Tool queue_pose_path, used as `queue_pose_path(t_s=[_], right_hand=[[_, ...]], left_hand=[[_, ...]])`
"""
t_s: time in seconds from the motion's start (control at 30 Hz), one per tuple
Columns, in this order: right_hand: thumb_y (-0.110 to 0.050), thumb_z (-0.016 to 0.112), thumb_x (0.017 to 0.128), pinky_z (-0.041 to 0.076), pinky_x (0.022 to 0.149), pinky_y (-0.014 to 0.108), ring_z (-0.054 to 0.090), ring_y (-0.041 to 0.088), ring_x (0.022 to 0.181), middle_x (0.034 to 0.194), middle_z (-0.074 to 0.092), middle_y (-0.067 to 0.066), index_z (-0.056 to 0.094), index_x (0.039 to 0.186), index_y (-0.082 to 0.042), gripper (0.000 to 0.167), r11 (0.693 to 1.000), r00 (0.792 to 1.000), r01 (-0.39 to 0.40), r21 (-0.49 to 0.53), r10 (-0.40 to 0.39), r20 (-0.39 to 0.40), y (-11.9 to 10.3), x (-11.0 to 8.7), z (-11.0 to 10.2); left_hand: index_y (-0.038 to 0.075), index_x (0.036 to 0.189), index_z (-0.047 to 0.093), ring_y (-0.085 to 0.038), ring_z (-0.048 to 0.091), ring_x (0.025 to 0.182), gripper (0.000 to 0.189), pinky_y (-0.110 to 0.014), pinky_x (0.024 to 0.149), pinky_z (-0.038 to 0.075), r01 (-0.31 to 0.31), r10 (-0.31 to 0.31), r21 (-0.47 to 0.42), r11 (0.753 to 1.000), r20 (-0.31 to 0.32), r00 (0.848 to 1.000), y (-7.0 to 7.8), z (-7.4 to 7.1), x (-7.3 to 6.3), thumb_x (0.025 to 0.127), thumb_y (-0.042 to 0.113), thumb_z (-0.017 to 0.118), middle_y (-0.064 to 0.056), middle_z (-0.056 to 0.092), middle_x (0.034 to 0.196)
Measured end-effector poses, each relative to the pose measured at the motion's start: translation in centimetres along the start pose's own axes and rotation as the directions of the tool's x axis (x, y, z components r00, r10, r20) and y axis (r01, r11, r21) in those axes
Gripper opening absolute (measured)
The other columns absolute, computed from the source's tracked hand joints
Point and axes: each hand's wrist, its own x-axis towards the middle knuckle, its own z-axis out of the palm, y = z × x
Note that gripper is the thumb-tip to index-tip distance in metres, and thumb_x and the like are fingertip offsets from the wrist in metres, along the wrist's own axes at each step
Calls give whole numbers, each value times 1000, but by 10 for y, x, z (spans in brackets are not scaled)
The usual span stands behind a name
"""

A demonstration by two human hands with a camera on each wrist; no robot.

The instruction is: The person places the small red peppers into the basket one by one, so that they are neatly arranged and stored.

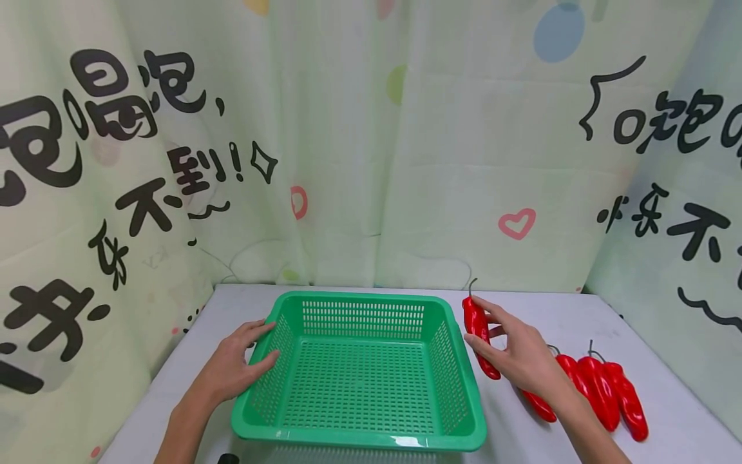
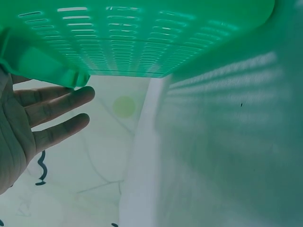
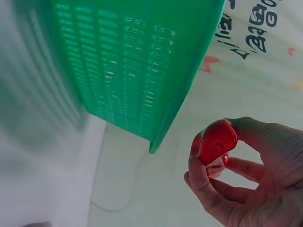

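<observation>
A green plastic basket [image 1: 353, 439] with slotted walls stands on the white table, its inside bare. My left hand [image 1: 240, 364] is at the basket's left rim, thumb and fingers spread and fairly straight. In the left wrist view, the straight fingers [image 2: 57, 106] lie close to the green rim [image 2: 78, 78]. Just off the basket's right side, my right hand [image 1: 522, 345] pinches a glossy red chili pepper [image 1: 476, 319] between thumb and fingers, stem up. The right wrist view shows this pepper [image 3: 218, 142] end-on, beside the basket's outer wall [image 3: 128, 71].
Several more red chili peppers [image 1: 599, 390] lie on the right of the table [image 1: 580, 316], one partly hidden by my right forearm. A pale printed curtain [image 1: 440, 193] hangs behind the table and along both sides. A small black object [image 1: 228, 459] shows at the bottom edge.
</observation>
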Motion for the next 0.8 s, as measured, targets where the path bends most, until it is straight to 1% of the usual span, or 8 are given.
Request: queue_pose_path(t_s=[0.17,0.33,0.6,0.8], right_hand=[[-28,85,83,62,62,36,67,37,101,125,64,24,45,153,-7,83,999,999,36,20,-36,-4,-8,2,0],[-26,83,86,61,61,33,66,36,101,125,64,22,44,154,-7,80,997,998,58,43,-58,5,-15,4,-1],[-30,81,88,61,60,30,65,35,105,128,63,22,43,155,-10,79,992,997,70,106,-73,21,-28,9,1],[-29,81,88,61,59,30,64,35,107,131,62,21,43,155,-11,79,987,996,89,137,-91,11,-38,14,3]], left_hand=[[-6,139,59,-48,54,129,53,-60,95,52,1,-1,0,1000,-3,1000,1,0,0,93,17,74,-28,55,141],[-5,139,59,-49,53,130,54,-62,98,50,8,-8,15,1000,2,1000,1,0,1,93,18,74,-28,55,141],[-6,139,59,-47,56,128,53,-58,94,53,22,-22,19,1000,20,1000,5,-2,-2,94,18,74,-29,55,142],[-6,139,59,-50,53,129,53,-61,97,51,13,-13,13,1000,9,1000,6,-3,-1,94,18,74,-29,55,141]])
